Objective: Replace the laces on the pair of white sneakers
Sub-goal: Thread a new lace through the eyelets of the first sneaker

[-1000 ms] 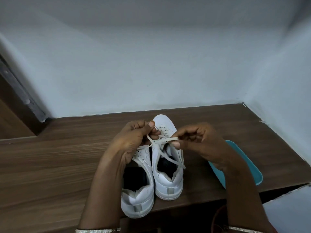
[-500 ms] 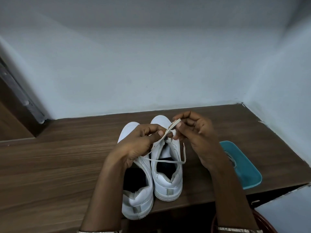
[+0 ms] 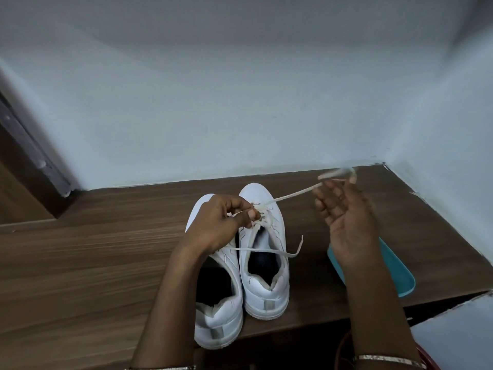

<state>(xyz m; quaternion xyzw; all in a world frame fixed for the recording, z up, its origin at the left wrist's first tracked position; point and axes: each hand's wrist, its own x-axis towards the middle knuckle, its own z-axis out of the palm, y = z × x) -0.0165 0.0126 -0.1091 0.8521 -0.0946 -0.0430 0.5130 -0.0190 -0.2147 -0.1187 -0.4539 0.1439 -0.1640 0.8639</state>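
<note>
Two white sneakers stand side by side on the wooden shelf (image 3: 93, 263), toes toward the wall. My left hand (image 3: 221, 225) lies over the left sneaker (image 3: 213, 327) and pinches the white lace (image 3: 290, 194) at the eyelets of the right sneaker (image 3: 266, 287). One end of that lace runs taut up and to the right into my right hand (image 3: 344, 222), which is raised with the palm toward me and holds the lace between thumb and forefinger; its tip is blurred. The other lace end (image 3: 280, 252) lies loose across the right sneaker's opening.
A teal tray (image 3: 400, 273) sits on the shelf to the right of the sneakers, partly behind my right forearm. Pale walls close the shelf at the back and right. A dark wooden frame stands at the far left. Something red shows at the bottom right.
My right hand has swung from above the right sneaker's toe out to the right and up, drawing the lace taut through the eyelets. My left hand stays at the eyelets.
</note>
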